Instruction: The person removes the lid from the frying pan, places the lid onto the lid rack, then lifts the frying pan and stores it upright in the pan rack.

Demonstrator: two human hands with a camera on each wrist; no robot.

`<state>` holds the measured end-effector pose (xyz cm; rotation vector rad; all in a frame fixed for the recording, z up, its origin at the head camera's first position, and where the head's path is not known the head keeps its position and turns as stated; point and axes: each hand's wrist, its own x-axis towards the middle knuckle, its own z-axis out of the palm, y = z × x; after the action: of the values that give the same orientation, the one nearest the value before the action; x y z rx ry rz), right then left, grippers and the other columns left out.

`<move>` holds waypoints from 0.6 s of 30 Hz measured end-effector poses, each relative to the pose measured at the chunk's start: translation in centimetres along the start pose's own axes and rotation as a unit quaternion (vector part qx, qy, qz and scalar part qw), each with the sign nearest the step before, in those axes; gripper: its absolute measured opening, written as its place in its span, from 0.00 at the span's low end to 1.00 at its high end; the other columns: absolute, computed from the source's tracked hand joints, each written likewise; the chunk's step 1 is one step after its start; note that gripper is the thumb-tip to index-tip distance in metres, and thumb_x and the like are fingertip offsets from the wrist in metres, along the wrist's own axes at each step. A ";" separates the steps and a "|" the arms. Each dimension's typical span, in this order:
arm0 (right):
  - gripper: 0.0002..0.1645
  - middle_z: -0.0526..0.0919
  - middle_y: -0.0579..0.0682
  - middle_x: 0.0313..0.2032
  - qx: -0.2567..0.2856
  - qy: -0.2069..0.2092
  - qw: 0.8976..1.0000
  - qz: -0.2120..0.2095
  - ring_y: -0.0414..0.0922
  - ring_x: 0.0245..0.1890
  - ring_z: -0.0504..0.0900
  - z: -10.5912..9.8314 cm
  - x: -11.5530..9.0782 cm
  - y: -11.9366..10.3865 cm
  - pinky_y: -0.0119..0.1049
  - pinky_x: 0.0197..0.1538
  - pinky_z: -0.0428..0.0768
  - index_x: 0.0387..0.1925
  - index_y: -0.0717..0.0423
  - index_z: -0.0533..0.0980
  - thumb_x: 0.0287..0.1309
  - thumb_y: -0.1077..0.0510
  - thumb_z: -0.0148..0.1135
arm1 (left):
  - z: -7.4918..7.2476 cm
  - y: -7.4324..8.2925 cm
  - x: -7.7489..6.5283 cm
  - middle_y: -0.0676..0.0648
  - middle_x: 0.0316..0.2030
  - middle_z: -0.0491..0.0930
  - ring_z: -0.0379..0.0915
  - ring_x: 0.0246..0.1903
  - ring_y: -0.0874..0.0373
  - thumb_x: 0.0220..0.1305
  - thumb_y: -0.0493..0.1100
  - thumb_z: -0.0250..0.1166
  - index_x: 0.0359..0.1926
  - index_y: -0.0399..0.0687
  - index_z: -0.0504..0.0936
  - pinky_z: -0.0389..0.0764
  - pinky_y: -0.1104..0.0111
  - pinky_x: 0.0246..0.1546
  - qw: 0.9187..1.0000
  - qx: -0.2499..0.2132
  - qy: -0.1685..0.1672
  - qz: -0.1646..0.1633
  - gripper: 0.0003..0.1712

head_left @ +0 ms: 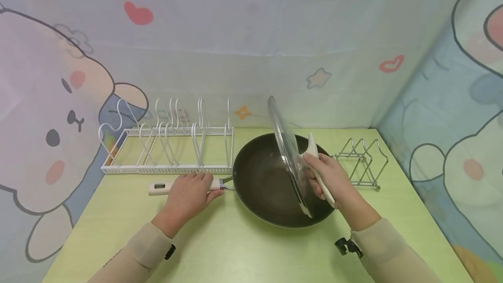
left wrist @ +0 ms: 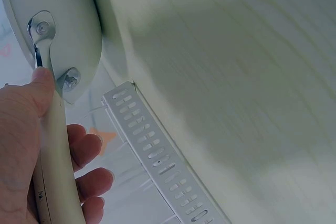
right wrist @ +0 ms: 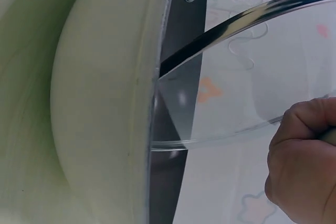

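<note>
1. Both hands were busy: the left hand (head_left: 188,195) had its fingers curled round the pan's handle (head_left: 159,188), thumb along it toward the metal joint, and the right hand (head_left: 328,176) had closed on the lid's pale grip (head_left: 327,193).
2. They worked over a pale green table (head_left: 220,252) with faint grain, pushed up against a cloth backdrop (head_left: 251,21) printed with cartoon animals, hearts and stars.
3. On the left, toward the back, stood a white rack (head_left: 167,169) with looped uprights; a small wire rack (head_left: 363,184) sat just beyond the pan's right side.
4. Between the racks, a bit nearer the person, was the pan (head_left: 255,182), upright on the table, dark inside and cream outside. Part of the glass lid (head_left: 288,156) dipped below its rim; whether it touched the bottom, I couldn't tell.
5. The pan's handle pointed left, its long axis running nearly parallel to the white rack's front edge.
6. The lid was tilted steeply, almost on edge, its grip side facing right, its metal-edged rim slanting from far left to near right.
</note>
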<state>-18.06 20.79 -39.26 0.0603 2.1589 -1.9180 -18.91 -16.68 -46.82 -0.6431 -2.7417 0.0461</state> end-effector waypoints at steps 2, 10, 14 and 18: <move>0.29 0.69 0.41 0.21 0.034 -0.010 0.999 0.000 0.35 0.10 0.66 -0.2 0.0 0.2 0.28 0.13 0.66 0.57 0.58 0.68 0.80 0.35 0.54 | 0.0 0.0 0.0 0.52 0.22 0.72 0.76 0.26 0.50 0.68 0.71 0.67 0.32 0.49 0.71 0.76 0.59 0.26 1.000 0.000 -0.001 0.000 0.32; 0.22 0.67 0.38 0.17 0.125 -0.043 0.991 0.023 0.33 0.08 0.66 -0.8 0.3 0.9 0.27 0.11 0.66 0.48 0.52 0.62 0.83 0.38 0.48 | 0.3 -0.1 -0.1 0.52 0.22 0.72 0.76 0.26 0.50 0.68 0.70 0.67 0.31 0.49 0.71 0.76 0.59 0.27 1.000 0.001 0.002 0.000 0.31; 0.24 0.69 0.37 0.16 0.144 -0.034 0.988 0.049 0.33 0.07 0.67 -0.9 0.2 1.1 0.27 0.11 0.66 0.42 0.52 0.63 0.82 0.36 0.49 | 0.2 -0.1 -0.1 0.52 0.22 0.72 0.77 0.26 0.50 0.68 0.70 0.68 0.31 0.49 0.71 0.76 0.59 0.27 1.000 0.000 0.004 -0.001 0.31; 0.25 0.71 0.37 0.14 0.160 -0.013 0.985 0.064 0.32 0.06 0.69 -0.9 0.0 1.2 0.26 0.11 0.67 0.39 0.51 0.67 0.80 0.34 0.50 | 0.1 0.0 -0.1 0.52 0.22 0.72 0.77 0.26 0.50 0.68 0.70 0.68 0.31 0.49 0.71 0.76 0.59 0.27 1.000 -0.002 0.003 -0.001 0.31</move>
<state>-18.01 21.87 -40.33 0.2254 1.7646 -2.1532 -18.91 -16.72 -46.92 -0.6393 -2.7380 0.0392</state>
